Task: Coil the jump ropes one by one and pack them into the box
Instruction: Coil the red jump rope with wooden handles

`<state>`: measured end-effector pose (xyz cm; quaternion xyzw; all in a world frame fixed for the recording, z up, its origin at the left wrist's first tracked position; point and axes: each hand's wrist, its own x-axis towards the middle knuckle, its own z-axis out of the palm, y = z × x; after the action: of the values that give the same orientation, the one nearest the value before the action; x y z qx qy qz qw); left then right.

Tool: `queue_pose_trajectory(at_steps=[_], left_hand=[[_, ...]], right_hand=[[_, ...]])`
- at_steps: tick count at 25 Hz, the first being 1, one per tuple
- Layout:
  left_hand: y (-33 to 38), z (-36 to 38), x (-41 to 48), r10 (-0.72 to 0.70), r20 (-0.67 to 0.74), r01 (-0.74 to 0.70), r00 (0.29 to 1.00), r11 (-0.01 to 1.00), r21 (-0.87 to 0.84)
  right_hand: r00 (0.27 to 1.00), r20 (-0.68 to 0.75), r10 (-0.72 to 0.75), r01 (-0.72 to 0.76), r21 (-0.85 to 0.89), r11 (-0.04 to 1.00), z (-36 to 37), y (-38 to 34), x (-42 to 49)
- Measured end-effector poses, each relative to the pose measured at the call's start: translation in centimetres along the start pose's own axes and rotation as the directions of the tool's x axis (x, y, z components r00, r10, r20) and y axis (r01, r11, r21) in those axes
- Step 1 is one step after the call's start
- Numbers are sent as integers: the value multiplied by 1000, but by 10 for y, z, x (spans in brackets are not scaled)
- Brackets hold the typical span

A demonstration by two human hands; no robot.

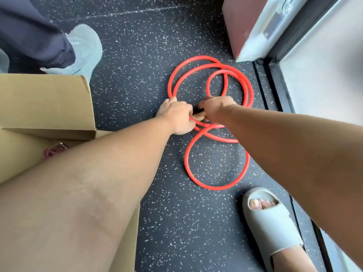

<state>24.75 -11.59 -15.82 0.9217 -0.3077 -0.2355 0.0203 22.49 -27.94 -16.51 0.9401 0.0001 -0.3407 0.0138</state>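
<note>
In the head view, the red jump rope [216, 187] lay in loose loops on the speckled floor [167, 213], near the cardboard box [49, 103]. The left hand [175, 116] and right hand [215, 108] were both down on it where the loops crossed, fingers curled round the strands and the wooden handles [199, 115] between them. The cord looked light, smooth and springy, likely to pop out of its coils, so the handles and the gathered crossing seemed the surest places to hold.
</note>
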Motion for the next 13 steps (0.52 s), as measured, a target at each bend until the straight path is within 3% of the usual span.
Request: queue_pose_trajectory(at_steps=[2, 4, 9, 11, 13], left_hand=[[3, -6, -7, -110, -35, 107, 993, 990, -89], [3, -14, -5, -185, -70, 181, 980, 982, -62], [13, -45, -11, -198, -35, 200, 980, 978, 55], [10, -63, -25, -204, -76, 210, 976, 974, 87], [6, -86, -45, -160, -162, 165, 974, 986, 19]], right_hand=[[995, -95, 3, -12, -92, 996, 6, 0, -5], [980, -196, -36, 12, -121, 993, 11, 5, -16], [931, -366, -2, 11, 24, 1000, 4, 22, -53], [920, -389, 42, 19, 151, 988, -10, 25, -72], [919, -394, -6, 84, 182, 980, -26, 23, -96]])
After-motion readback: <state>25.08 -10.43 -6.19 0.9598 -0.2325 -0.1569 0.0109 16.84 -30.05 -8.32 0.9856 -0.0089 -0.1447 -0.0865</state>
